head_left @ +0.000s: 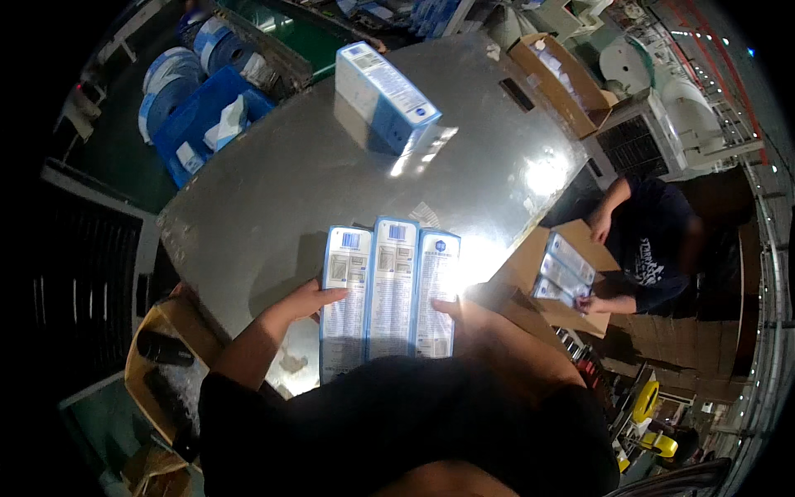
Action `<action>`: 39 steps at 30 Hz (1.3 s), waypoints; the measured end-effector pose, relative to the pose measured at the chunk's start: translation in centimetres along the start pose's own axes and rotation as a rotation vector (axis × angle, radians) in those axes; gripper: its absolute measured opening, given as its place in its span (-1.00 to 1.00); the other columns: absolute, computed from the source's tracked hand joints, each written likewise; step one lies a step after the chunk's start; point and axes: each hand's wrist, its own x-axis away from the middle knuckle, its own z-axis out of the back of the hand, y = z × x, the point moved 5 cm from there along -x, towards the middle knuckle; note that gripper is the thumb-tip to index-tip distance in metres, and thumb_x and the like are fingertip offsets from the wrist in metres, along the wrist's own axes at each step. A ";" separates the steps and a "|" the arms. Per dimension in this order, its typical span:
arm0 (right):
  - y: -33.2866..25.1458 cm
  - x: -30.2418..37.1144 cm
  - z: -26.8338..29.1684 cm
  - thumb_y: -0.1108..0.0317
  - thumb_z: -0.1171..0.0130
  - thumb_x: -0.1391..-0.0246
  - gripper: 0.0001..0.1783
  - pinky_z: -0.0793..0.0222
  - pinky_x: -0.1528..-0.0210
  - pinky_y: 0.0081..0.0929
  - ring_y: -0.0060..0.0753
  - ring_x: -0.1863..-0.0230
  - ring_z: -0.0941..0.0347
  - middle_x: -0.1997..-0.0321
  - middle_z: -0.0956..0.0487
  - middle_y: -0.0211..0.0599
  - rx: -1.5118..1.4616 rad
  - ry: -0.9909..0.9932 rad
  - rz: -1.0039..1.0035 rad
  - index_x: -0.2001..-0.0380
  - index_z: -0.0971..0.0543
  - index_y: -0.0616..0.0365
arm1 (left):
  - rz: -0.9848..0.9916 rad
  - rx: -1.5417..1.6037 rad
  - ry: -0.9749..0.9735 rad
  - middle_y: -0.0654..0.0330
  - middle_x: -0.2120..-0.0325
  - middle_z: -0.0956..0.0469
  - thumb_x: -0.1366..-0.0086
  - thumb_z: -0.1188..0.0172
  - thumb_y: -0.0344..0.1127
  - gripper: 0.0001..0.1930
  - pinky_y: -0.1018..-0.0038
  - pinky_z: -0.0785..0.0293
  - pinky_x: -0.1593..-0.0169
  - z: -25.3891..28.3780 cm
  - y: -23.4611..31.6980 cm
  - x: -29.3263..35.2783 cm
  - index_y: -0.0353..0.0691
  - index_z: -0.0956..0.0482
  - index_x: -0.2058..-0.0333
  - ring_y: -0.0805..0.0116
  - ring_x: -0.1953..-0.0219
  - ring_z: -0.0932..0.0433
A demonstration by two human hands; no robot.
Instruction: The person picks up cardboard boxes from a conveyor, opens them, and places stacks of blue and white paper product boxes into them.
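Three long blue-and-white printed packs stand side by side against my body: a left pack (pixel 345 311), a middle pack (pixel 392 290) that sits slightly higher, and a right pack (pixel 435 269). My left hand (pixel 302 302) grips the row from its left side, thumb on the face of the left pack. From the right, my right hand (pixel 465 313) clasps the row, its thumb on the right pack's edge. Glare partly washes out that hand, and the fingers behind the packs are hidden. The lower ends of the packs disappear behind my dark shirt.
Across the metal table (pixel 273 182) stands another blue-and-white pack (pixel 385 95). At the right a co-worker (pixel 662 240) has both hands at an open carton (pixel 534 265) holding similar packs. A blue bin (pixel 219 124) and a cardboard box (pixel 559 83) border the table.
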 end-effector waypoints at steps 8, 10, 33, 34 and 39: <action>-3.9 1.7 -3.2 0.18 -0.38 0.16 0.21 -0.46 -0.03 0.00 -0.02 -0.15 -0.37 -0.14 -0.37 0.09 0.216 -0.066 0.262 -0.32 0.29 0.09 | -0.199 0.113 0.235 0.01 -0.03 -0.46 -0.10 -0.24 -0.16 -0.34 0.22 -0.33 -0.16 -1.1 -0.9 4.2 -0.27 -0.31 -0.17 0.15 -0.06 -0.46; -6.8 3.9 -3.9 0.40 -0.41 0.23 0.21 -0.41 -0.12 -0.06 -0.03 -0.20 -0.31 -0.15 -0.35 0.08 0.298 -0.130 0.532 -0.30 0.26 0.16 | -0.466 0.081 0.112 0.07 -0.03 -0.45 -0.10 -0.27 -0.27 -0.36 0.27 -0.31 -0.16 -2.0 2.6 5.9 -0.27 -0.29 -0.16 0.23 -0.07 -0.43; 13.7 22.0 17.2 -0.38 -0.28 0.25 0.19 -0.21 -0.24 -0.11 0.06 -0.28 -0.22 -0.32 -0.22 0.07 1.259 0.796 0.003 -0.33 -0.07 0.04 | -0.692 -0.313 0.501 0.13 -0.02 -0.42 -0.04 -0.08 -0.61 -0.39 0.40 -0.33 -0.11 -24.9 3.9 -0.2 -0.23 -0.34 -0.15 0.30 -0.08 -0.39; 15.1 18.9 19.1 -0.34 -0.28 0.21 0.15 -0.20 -0.24 -0.09 0.09 -0.28 -0.22 -0.32 -0.22 0.06 1.138 0.734 -0.113 -0.33 -0.07 0.05 | -0.695 -0.317 0.427 0.13 -0.02 -0.42 -0.06 -0.09 -0.59 -0.42 0.41 -0.34 -0.09 -25.9 2.7 -0.8 -0.23 -0.36 -0.14 0.30 -0.09 -0.38; 22.6 11.5 27.4 -0.21 -0.18 0.05 -0.13 -0.25 -0.13 -0.01 0.07 -0.24 -0.25 -0.26 -0.31 -0.08 0.485 0.637 -0.188 -0.23 -0.22 0.03 | -0.659 -0.564 0.517 0.17 0.11 -0.53 -0.12 -0.15 -0.49 -0.52 0.40 -0.45 0.03 -27.8 -0.7 0.5 -0.25 -0.43 -0.07 0.28 0.08 -0.53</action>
